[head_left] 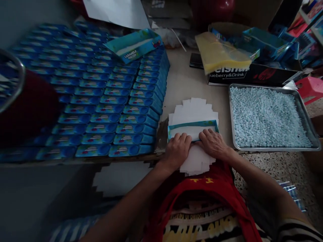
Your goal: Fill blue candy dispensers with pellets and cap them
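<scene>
An open blue-green cardboard box tray (pixel 193 123) with a pale inside lies at the table edge in front of my body. My left hand (pixel 178 148) is closed over the left part of its near wall, fingers curled. My right hand (pixel 213 142) grips the same wall toward the right corner, its fingertips bent over the rim. Beneath the tray is a stack of flat white card blanks (pixel 192 107) with stepped edges, reaching past the table edge toward my red apron (pixel 214 188). The near wall is partly hidden by my fingers.
Rows of packed blue boxes (pixel 103 101) fill the left, with an open tray (pixel 136 45) on top. A metal tray (pixel 230 117) of pale blue pellets stands right. Behind it is a black carton (pixel 229 78) of blue trays under a yellow sheet (pixel 219 53). A dark red container (pixel 27 101) stands far left.
</scene>
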`<move>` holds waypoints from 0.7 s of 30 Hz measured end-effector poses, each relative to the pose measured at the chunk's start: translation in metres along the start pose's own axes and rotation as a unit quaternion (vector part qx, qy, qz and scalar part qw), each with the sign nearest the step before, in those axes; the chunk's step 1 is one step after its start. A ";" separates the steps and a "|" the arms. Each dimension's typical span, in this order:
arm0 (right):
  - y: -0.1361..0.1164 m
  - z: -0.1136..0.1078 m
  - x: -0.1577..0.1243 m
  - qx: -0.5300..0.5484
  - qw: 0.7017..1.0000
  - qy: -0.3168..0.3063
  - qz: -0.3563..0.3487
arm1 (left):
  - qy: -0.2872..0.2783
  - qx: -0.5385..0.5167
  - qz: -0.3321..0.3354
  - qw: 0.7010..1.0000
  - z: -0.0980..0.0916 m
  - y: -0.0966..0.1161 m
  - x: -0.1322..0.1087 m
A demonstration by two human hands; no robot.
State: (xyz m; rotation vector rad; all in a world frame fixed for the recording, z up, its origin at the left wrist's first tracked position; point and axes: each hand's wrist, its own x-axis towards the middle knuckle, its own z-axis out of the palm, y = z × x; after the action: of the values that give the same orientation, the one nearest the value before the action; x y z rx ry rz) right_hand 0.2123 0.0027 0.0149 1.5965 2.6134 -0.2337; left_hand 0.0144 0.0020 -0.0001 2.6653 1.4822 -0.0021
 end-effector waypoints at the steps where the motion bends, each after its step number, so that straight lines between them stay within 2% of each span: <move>1: -0.002 -0.002 0.002 0.004 1.000 -0.016 0.016 | 0.003 0.002 -0.002 1.000 -0.001 -0.001 0.001; 4: -0.005 -0.010 0.008 0.020 0.996 -0.061 0.067 | 0.006 -0.006 -0.008 1.000 -0.004 -0.004 0.001; 6: 0.002 -0.021 0.009 0.055 0.994 -0.081 0.046 | -0.001 -0.013 0.000 1.000 -0.006 -0.006 0.001; 7: 0.009 -0.028 0.010 0.076 0.994 -0.073 0.021 | -0.006 -0.015 0.009 1.000 -0.007 -0.007 0.001; 9: 0.028 -0.042 0.013 0.091 0.996 -0.015 -0.017 | -0.018 -0.014 0.026 0.999 -0.008 -0.008 0.002; 11: 0.048 -0.052 0.021 0.054 0.997 0.040 -0.023 | -0.022 -0.015 0.032 0.999 -0.009 -0.009 0.002; 12: 0.056 -0.054 0.028 0.024 0.999 0.041 -0.021 | -0.018 -0.017 0.031 0.999 -0.009 -0.009 0.002; 14: 0.067 -0.054 0.042 -0.025 0.999 -0.008 -0.035 | -0.006 -0.020 0.032 0.999 -0.008 -0.009 0.000; 17: 0.066 -0.046 0.057 -0.057 0.995 -0.067 -0.036 | 0.007 -0.012 0.040 0.999 -0.005 -0.009 -0.003; 21: 0.047 -0.035 0.055 -0.057 0.996 -0.047 -0.053 | 0.008 0.005 0.074 0.997 0.002 -0.013 -0.004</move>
State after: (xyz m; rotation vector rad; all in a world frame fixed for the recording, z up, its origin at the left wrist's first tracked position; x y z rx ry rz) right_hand 0.2298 0.0780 0.0375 1.3809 2.5921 -0.1588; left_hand 0.0018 0.0054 -0.0033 2.7822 1.2877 0.0228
